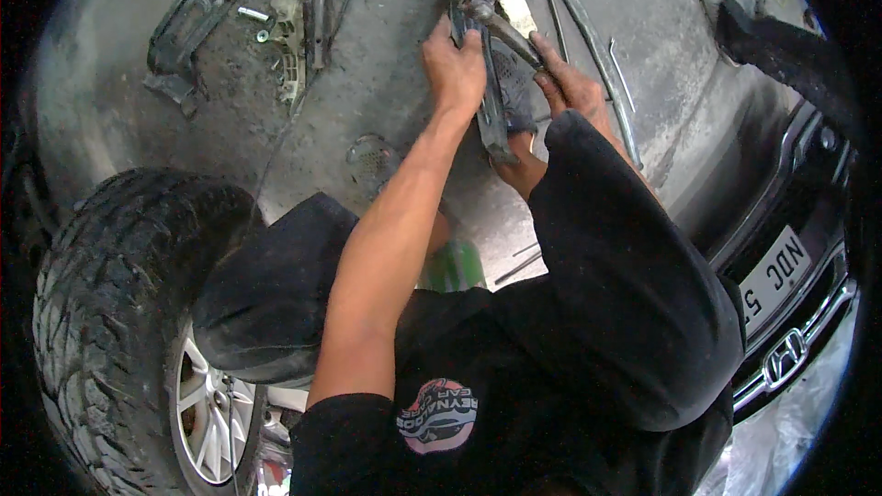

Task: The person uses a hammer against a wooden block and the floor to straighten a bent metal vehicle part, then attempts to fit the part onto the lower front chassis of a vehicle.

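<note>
A black cloth T-shirt [542,422] is showing nearest. Toward the grey concrete floor's [395,46] far edge, the left hand [457,72], fingers curled, is clasping a long dark metal bar [492,115]; the right hand [574,87] is tightly gripping a grey metal hammer [512,38].

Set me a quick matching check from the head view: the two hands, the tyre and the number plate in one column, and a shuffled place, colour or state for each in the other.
Things
1. Left hand
2. Right hand
3. Tyre
4. Number plate

Descriptions
A. White, at the right of the picture
B. Closed around the handle of a hammer
C. Black with a chunky tread, at the lower left
D. Holding a long dark part

Pairs: 1-D, 2-B, 3-C, 4-A
</note>
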Motion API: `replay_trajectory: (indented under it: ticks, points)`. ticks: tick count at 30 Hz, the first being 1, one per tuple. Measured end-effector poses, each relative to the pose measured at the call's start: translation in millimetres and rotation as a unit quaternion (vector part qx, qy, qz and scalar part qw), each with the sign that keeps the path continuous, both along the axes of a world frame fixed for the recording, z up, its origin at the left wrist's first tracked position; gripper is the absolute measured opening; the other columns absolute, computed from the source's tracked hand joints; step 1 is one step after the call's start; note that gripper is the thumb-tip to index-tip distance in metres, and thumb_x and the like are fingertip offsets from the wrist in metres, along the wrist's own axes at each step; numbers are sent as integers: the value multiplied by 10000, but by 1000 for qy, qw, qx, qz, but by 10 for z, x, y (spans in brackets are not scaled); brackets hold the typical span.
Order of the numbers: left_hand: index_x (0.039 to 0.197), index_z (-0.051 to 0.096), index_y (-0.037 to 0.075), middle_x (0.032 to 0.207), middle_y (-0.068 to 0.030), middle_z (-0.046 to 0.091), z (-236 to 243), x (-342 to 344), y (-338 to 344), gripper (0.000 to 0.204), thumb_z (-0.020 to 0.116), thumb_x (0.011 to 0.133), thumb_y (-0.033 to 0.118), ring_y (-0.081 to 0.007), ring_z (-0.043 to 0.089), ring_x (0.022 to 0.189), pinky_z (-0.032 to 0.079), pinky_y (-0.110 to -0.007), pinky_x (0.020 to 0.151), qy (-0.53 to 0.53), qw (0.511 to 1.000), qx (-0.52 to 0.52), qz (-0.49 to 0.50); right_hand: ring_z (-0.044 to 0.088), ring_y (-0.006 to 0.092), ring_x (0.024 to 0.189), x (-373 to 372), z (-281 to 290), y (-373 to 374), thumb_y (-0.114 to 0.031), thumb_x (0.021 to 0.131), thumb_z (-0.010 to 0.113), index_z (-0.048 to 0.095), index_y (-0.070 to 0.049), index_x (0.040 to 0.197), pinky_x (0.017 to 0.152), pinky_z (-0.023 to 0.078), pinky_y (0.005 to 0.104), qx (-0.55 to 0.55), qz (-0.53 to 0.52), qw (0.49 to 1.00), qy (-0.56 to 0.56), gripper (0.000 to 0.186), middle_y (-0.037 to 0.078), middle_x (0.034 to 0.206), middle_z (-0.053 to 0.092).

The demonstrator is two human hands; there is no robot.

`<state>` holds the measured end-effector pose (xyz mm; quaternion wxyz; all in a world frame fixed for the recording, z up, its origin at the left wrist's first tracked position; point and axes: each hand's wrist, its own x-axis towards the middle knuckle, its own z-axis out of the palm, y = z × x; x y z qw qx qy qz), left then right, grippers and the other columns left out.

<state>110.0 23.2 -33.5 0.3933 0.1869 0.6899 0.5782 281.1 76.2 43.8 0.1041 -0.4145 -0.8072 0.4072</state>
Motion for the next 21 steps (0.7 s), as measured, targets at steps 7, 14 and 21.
replay_trajectory:
  ticks: [7, 14, 21]
  points:
    - [1146, 674, -26, 967, -198, 735, 134, -16, 5, 268, 626, 883, -10, -314, 706, 917, 509, -401, 863, 25, 999, -46, 8, 670, 388, 741, -155, 268, 80, -168, 971, 662, 489, -372, 1498, 661, 523, 446, 23, 36, 975, -216, 591, 181, 835, 647]
    - [1157, 685, -37, 970, -209, 749, -8, -96, -88, 287, 634, 876, -2, -336, 721, 906, 522, -409, 855, -6, 999, -44, 20, 666, 346, 696, -272, 719, 203, -144, 955, 628, 505, -298, 1497, 609, 520, 424, 183, 65, 979, 63, 577, 165, 800, 618]
    - [1103, 694, -49, 969, -136, 750, 18, 3, -27, 236, 676, 881, 29, -185, 675, 858, 520, -364, 816, 59, 997, -41, 8, 631, 381, 593, -187, 355, 288, -259, 1014, 587, 417, -408, 1530, 563, 497, 490, 112, 126, 956, -241, 563, 190, 652, 582]
